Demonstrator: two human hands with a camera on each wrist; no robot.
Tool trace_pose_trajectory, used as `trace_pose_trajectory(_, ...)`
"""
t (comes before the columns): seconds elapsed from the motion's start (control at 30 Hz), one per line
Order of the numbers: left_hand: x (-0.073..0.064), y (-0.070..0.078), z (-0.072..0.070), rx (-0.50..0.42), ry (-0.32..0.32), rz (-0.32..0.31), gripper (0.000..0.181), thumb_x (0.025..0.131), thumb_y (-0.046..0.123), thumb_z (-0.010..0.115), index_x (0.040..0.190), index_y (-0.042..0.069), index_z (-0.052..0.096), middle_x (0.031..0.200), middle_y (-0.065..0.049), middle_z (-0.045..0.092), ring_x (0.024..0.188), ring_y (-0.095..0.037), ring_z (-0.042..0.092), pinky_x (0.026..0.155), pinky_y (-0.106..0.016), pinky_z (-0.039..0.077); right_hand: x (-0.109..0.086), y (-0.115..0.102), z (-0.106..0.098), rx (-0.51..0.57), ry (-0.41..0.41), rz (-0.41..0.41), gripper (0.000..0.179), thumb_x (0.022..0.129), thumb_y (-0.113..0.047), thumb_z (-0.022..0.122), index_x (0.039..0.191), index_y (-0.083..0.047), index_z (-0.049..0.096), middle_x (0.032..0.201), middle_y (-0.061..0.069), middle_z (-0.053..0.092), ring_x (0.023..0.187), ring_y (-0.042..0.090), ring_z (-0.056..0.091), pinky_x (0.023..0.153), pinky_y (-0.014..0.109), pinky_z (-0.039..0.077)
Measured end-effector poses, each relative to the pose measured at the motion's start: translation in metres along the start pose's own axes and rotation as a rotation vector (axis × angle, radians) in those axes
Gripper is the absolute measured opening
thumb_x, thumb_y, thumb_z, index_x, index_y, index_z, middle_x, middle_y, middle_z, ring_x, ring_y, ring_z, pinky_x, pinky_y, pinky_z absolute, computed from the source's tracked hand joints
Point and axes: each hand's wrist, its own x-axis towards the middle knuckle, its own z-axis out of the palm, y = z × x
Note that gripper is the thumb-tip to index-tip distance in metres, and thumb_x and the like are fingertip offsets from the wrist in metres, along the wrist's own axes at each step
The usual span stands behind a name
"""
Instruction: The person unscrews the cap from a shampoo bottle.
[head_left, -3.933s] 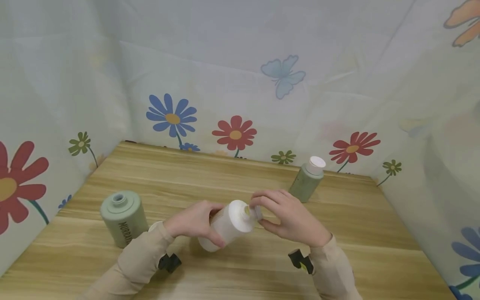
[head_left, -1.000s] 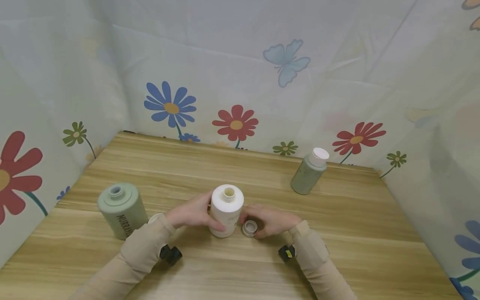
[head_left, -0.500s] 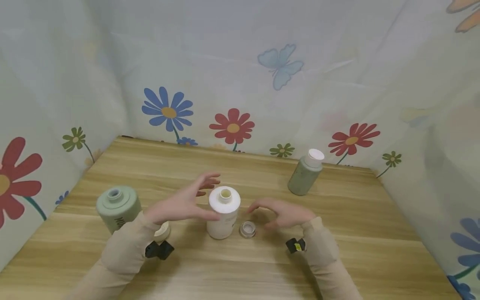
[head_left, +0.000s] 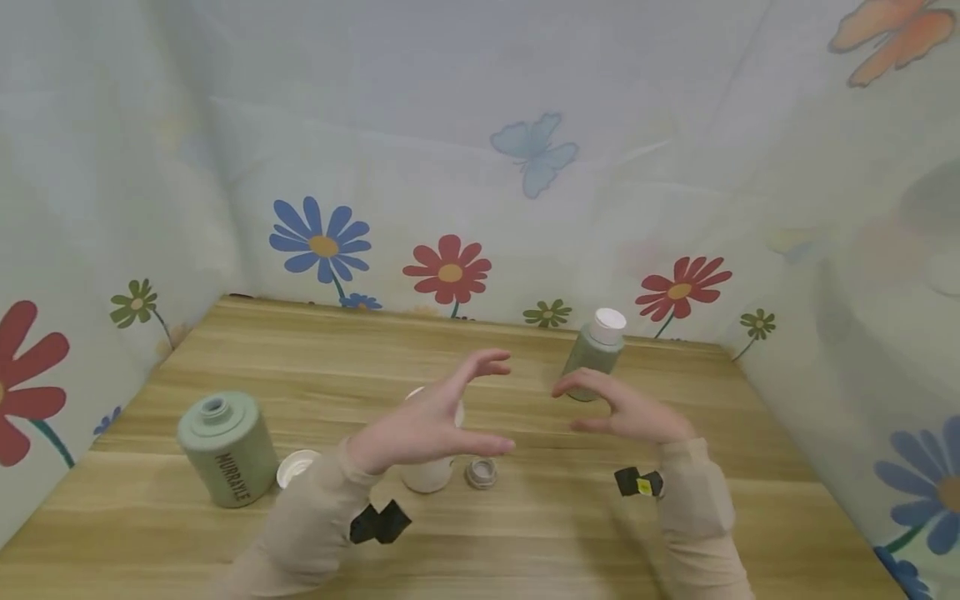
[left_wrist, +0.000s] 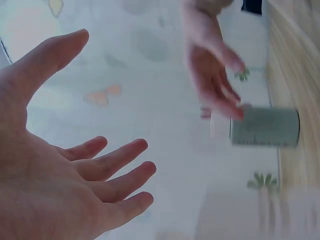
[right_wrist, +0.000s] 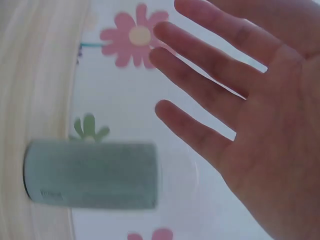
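My left hand (head_left: 427,425) is held in the air with fingers spread and nothing in its grasp. It hides most of a white bottle (head_left: 427,477) standing on the table behind it. A small round cap (head_left: 482,473) lies just right of that bottle. My right hand (head_left: 633,412), also holding nothing, hovers in front of the small green bottle (head_left: 592,357) with the white cap. In the right wrist view the fingers are parted, and the green bottle (right_wrist: 92,175) stands apart from them. The left wrist view has the same green bottle (left_wrist: 265,127) behind the right hand.
A larger green bottle (head_left: 232,458) marked MURRAYLE stands uncapped at the left. Beside it lies a white lid (head_left: 297,467), partly covered by the left sleeve. A flower-printed curtain (head_left: 450,167) encloses the wooden table (head_left: 337,358) at the back and sides.
The cap has come off the white bottle and been set on the table. The left hand has released the bottle and moved right; the right hand has let go of the cap and moved toward the small green bottle.
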Motion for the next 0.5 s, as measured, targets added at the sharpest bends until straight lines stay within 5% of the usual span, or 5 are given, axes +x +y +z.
trace_pose_trajectory(0.2,0.037,0.009,0.037,-0.065,-0.079,0.005,0.085,0.082,0.034,0.075,0.149,0.028,0.024,0.152,0.002,0.040,0.142,-0.025,0.037,0.112,-0.055,0.031,-0.011,0.013,-0.024,-0.063,0.225,0.041,0.035,0.084,-0.005,0.072,0.117,-0.008,0.061,0.129,0.012,0.058,0.122,0.030,0.052,0.101,0.051,0.043)
trace_pose_trajectory(0.37,0.071,-0.001,0.065,-0.145,-0.136,-0.025,0.082,0.085,0.035,0.071,0.150,0.021,0.023,0.153,-0.006,0.038,0.143,-0.026,0.035,0.113,-0.052,0.031,-0.010,0.026,-0.040,-0.054,0.450,0.118,0.029,0.088,-0.002,0.066,0.116,-0.002,0.061,0.132,0.020,0.054,0.127,0.037,0.048,0.103,0.059,0.037)
trace_pose_trajectory(0.5,0.103,-0.009,0.084,-0.204,-0.133,-0.076,0.081,0.087,0.030,0.070,0.150,0.014,0.022,0.152,-0.015,0.036,0.143,-0.030,0.034,0.113,-0.050,0.032,-0.005,0.035,-0.051,-0.013,0.549,0.232,0.031,0.092,-0.007,0.063,0.122,-0.002,0.058,0.132,0.020,0.053,0.126,0.037,0.046,0.102,0.059,0.037)
